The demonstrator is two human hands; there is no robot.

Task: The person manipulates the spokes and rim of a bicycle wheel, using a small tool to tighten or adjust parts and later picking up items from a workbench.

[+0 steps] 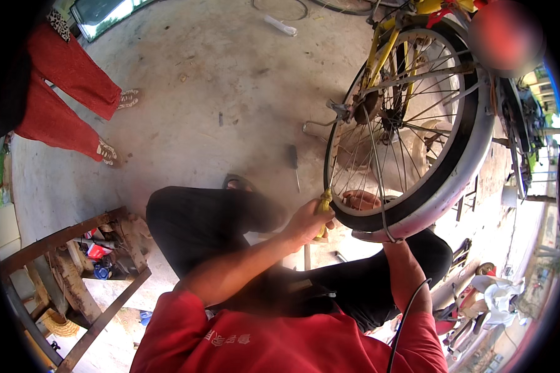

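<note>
A bicycle wheel (pixel 479 140) with a black tyre, thin spokes and a silver mudguard stands in front of me, its frame yellow. My left hand (pixel 308 222) is closed round the yellow handle of a screwdriver (pixel 325 200). The tool's thin shaft points up along the near left edge of the rim. Beyond the tyre, my right hand (pixel 361 200) shows between the spokes, fingers curled at the lower rim; tyre and mudguard hide part of it. A loose cable (pixel 379 168) hangs across the spokes close to that hand.
A dark-handled screwdriver (pixel 294 156) lies on the concrete floor. At lower left stands a wooden frame (pixel 62 239) with parts inside. A person in red trousers (pixel 74 74) stands at far left. White bundle (pixel 280 25) rests at the back.
</note>
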